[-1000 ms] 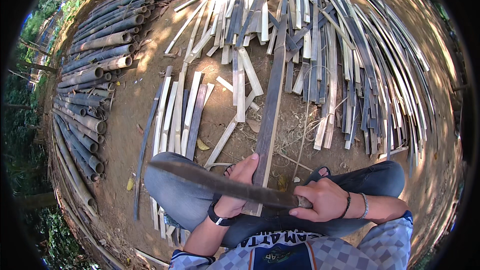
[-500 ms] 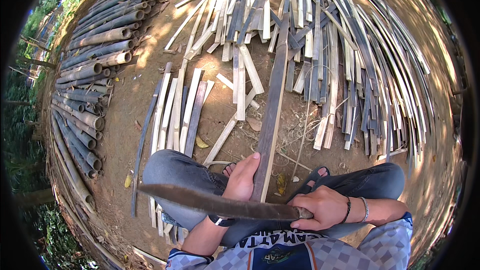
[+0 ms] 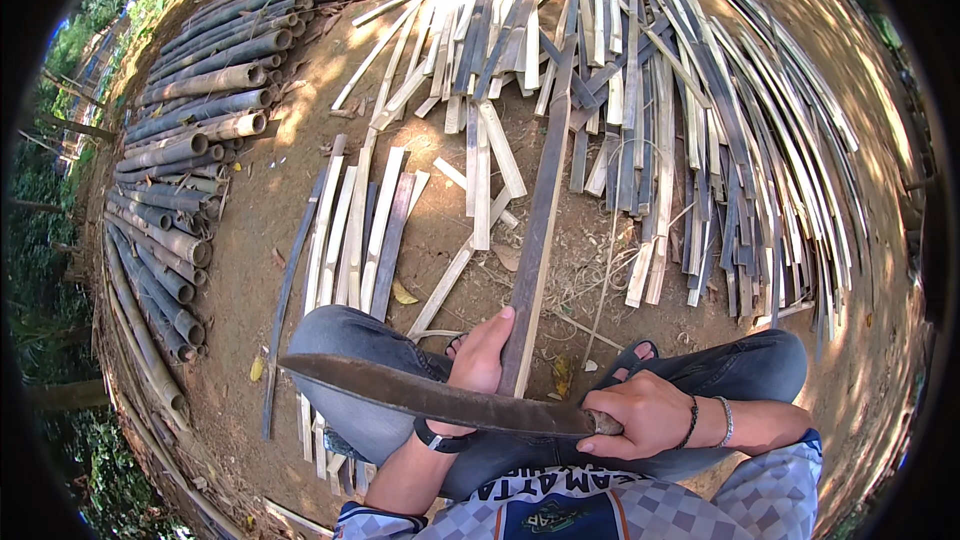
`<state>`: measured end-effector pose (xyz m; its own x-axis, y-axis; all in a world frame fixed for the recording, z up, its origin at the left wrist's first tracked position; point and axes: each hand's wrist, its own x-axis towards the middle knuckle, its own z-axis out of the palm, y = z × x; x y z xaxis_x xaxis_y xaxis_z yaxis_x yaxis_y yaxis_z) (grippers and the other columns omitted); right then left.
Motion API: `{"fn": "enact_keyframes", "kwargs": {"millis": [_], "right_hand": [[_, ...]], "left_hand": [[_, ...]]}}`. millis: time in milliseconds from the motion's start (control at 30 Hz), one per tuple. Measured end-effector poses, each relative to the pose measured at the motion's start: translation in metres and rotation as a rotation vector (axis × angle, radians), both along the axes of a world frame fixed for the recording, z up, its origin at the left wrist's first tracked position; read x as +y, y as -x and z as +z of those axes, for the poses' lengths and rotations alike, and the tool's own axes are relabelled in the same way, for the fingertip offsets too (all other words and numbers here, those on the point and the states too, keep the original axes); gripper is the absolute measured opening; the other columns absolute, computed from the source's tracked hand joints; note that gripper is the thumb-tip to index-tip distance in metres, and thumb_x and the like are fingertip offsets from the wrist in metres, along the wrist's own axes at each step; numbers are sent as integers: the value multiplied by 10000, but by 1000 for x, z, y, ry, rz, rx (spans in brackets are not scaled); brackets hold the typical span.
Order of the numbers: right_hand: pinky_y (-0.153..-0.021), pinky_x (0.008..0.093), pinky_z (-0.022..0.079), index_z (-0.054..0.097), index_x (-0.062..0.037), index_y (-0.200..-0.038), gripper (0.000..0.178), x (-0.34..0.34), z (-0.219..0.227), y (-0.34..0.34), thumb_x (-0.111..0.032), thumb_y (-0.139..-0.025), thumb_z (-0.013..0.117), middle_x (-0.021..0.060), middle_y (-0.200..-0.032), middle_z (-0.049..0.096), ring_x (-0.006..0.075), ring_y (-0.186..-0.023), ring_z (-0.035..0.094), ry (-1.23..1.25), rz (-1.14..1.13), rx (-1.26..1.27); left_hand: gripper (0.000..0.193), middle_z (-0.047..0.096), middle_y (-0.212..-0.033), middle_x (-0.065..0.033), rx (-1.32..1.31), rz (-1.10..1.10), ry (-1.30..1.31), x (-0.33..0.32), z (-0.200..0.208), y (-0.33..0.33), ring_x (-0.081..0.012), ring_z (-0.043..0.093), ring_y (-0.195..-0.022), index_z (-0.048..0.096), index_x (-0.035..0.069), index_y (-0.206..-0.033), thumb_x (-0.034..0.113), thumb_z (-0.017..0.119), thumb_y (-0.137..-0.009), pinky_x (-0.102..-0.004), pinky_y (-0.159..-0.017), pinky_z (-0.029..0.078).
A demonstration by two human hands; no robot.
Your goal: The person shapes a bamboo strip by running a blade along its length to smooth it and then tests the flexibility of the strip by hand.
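Note:
My right hand (image 3: 645, 414) is closed around the handle of a machete (image 3: 430, 398). Its long, dark, curved blade points left across my lap, passing in front of my left wrist and the near end of a bamboo strip (image 3: 541, 230). That long strip has a dark outer face and a pale edge, and runs away from me toward the pile. My left hand (image 3: 482, 355) grips it near its close end, thumb along the side. The blade hides part of this hand and the strip's end; I cannot tell whether blade and strip touch.
Split bamboo strips (image 3: 480, 30) lie heaped ahead, with long strips (image 3: 800, 160) fanned out on the right. A smaller bundle (image 3: 345, 230) rests beside my left knee (image 3: 350, 335). Whole bamboo poles (image 3: 215, 80) are stacked at the far left. My bent right knee (image 3: 770, 355) borders the work.
The machete blade has shifted slightly away from my body, its tip rising a little in the view. Both hands keep their grips, and the bamboo strip has barely moved.

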<state>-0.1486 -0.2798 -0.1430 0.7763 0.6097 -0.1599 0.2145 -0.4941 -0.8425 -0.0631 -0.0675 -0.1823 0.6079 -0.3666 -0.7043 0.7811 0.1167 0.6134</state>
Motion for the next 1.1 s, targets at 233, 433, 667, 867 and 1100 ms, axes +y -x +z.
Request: {"fn": "enact_keyframes", "kwargs": {"millis": [233,433,667,867,1100], "right_hand": [[-413,384,440,557,-23,-798,438,2,1,-6,-451,-863,622,111,-520,547,306,-453,573,-1,-81,-64],[-426,403,437,541,-26,-783,452,1,2,-2,-465,-870,606,137,-534,551,359,-454,558,2,-20,-123],[-447,419,446,546,-17,-795,423,0,0,-8,-426,-868,624,137,-528,545,347,-477,575,10,-125,23],[-441,417,439,549,-8,-780,433,-4,-5,-16,-424,-880,608,141,-495,524,339,-465,571,43,-180,-14],[-437,407,441,565,10,-801,446,-3,-1,-17,-426,-889,599,158,-470,506,347,-452,560,36,-107,-111]], "left_hand": [[340,395,-514,-17,-33,58,-85,5,-14,6,-120,368,-351,484,109,-815,376,395,-1005,-272,-336,291],[340,445,-531,-32,42,8,-33,3,2,-2,-131,422,-382,494,105,-820,378,403,-1001,-274,-363,337],[369,474,-537,-22,-70,14,-105,8,-11,5,-122,447,-411,500,105,-766,384,421,-994,-268,-383,346],[350,444,-530,-18,54,32,-10,-1,21,-1,-111,415,-392,506,100,-803,372,404,-1000,-254,-356,320],[331,444,-539,-17,48,50,22,4,10,3,-117,402,-347,497,99,-852,378,398,-1000,-249,-315,321]]}}
